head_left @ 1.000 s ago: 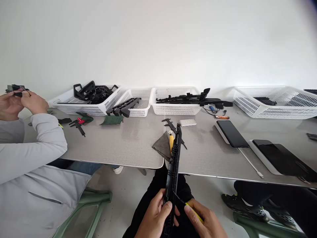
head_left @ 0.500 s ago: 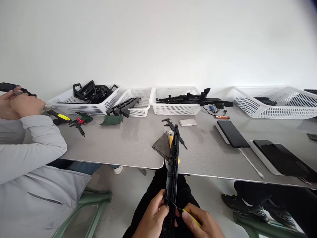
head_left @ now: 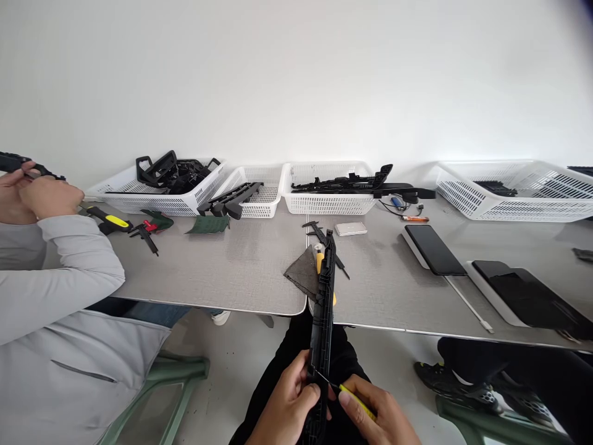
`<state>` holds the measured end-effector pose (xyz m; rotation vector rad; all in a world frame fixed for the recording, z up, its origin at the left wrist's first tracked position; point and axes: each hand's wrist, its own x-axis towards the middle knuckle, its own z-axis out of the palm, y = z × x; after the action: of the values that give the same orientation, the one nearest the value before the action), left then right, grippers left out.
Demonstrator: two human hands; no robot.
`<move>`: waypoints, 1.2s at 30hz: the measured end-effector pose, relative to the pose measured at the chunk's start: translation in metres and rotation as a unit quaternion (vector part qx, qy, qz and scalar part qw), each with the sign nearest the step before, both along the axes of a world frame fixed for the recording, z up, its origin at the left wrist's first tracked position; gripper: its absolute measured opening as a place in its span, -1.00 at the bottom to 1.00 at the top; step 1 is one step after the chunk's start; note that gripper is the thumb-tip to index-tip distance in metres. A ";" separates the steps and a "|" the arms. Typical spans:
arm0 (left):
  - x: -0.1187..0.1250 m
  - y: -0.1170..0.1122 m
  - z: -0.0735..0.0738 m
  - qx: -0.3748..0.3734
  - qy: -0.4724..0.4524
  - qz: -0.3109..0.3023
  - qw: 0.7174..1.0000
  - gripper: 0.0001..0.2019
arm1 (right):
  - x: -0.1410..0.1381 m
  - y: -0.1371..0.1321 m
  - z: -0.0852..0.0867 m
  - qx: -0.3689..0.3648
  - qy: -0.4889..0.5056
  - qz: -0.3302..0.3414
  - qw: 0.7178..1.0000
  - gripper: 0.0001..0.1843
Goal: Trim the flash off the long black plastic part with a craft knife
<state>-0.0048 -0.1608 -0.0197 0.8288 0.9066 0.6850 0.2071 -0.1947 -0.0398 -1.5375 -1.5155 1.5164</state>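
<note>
A long black plastic part (head_left: 322, 327) with a ribbed inner side points away from me, above my lap and the table's edge. My left hand (head_left: 290, 398) is closed around its near end, thumb on top. In my right hand (head_left: 377, 408) is a yellow-handled knife (head_left: 356, 400), pinched between thumb and fingers. The thin blade of the knife reaches the edge of the part beside my left thumb. Behind the part's far end lie a dark cloth (head_left: 303, 273), a yellow-handled tool (head_left: 319, 259), partly hidden, and a black caliper (head_left: 340, 262).
White baskets (head_left: 331, 204) with black parts line the wall. A small white box (head_left: 351, 229), a phone (head_left: 434, 250) on a white block and a cable (head_left: 470, 306) lie to the right. At left, a co-worker's grey sleeve (head_left: 81, 253) rests by the table, near another yellow-black tool (head_left: 110, 219).
The knife and my right hand have shifted slightly left and up along the part. My left thumb has moved a little to the right. The grip of both hands stays the same.
</note>
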 end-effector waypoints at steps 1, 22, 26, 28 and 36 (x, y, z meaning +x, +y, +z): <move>0.000 0.000 0.000 0.001 -0.003 -0.003 1.000 -0.62 | -0.001 0.001 -0.003 0.001 0.004 -0.010 1.000 -0.25; 0.000 -0.001 -0.017 -0.023 0.028 0.049 0.998 -0.30 | -0.003 0.001 -0.001 0.008 -0.045 -0.009 0.999 -0.25; -0.002 0.000 -0.015 -0.017 0.020 0.047 0.999 -0.31 | -0.005 0.001 -0.005 -0.006 -0.031 -0.001 0.999 -0.26; -0.004 0.000 -0.009 -0.014 0.011 0.045 0.999 -0.32 | -0.005 0.000 -0.007 -0.014 -0.033 0.004 0.999 -0.26; -0.009 0.004 -0.012 -0.011 0.010 0.045 0.999 -0.26 | -0.002 -0.001 -0.004 -0.056 -0.034 0.004 0.998 -0.20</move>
<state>-0.0140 -0.1564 -0.0316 0.7802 0.9716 0.7456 0.2052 -0.1962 -0.0436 -1.6630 -1.4987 1.5926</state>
